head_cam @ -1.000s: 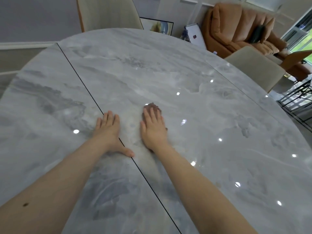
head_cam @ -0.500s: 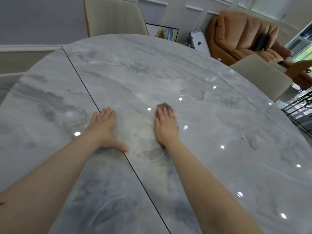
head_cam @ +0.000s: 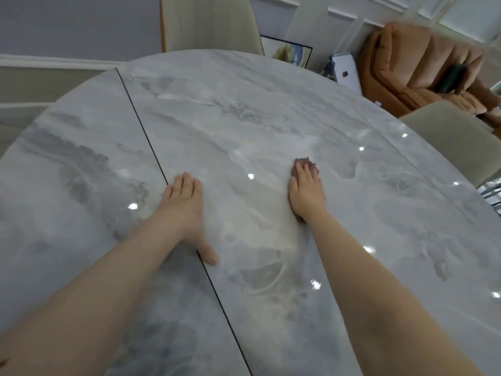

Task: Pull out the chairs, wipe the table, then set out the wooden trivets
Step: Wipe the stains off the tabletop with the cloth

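Cloth [head_cam: 305,162] pressed flat under right hand [head_cam: 306,194], now carried further toward the bench's [head_cam: 244,104] right edge; left hand [head_cam: 184,204] braced flat, fingers straight; wiping continues

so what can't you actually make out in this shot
- Cloth in the head view: mostly hidden under the right hand; only a brown edge shows past the fingertips, so its size and shape are unclear.
- Table: its near edge is cut off by the frame's bottom edge.
- Chairs: the table hides their seats and legs.
- Wooden trivets: none in view.
- Left hand rests flat; nothing shows beneath it.
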Motion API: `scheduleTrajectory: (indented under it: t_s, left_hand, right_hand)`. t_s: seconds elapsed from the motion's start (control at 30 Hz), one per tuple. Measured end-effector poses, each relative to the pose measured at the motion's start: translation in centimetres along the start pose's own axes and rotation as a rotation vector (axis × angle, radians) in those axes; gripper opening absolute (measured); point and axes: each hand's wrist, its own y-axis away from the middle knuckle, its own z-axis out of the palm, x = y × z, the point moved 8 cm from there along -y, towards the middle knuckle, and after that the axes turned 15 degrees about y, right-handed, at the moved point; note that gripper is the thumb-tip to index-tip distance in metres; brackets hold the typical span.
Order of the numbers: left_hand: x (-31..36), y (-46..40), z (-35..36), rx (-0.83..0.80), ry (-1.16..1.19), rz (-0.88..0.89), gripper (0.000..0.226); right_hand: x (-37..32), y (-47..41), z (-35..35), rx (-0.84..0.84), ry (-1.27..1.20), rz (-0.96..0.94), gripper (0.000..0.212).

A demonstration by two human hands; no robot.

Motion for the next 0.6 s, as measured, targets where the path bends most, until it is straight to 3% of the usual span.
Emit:
scheduleTrajectory:
  t_s: [0.13,0.3,0.47,0.6]
  left_hand:
    - [-0.1,0.0,0.1,0.016,-0.003,0.015,0.165]
    - [-0.2,0.5,-0.3,0.038,0.018,0.035,0.163]
    - [-0.7,3.3,-0.5,0.177,0.058,0.002,0.156]
    - [-0.1,6.5,0.0,0.359,-0.004,0.055,0.126]
  right_hand:
    - [-8.4,-2.2,-0.4,0.009,-0.011,-0.206,0.051]
    - [-15.2,4.3,-1.1,0.003,-0.067,-0.587,0.055]
    - [-13.2,14.7,-2.2,-0.033,-0.076,-0.715,0.052]
    - [-7.4,21.8,-2.5,-0.082,-0.030,-0.713,0.051]
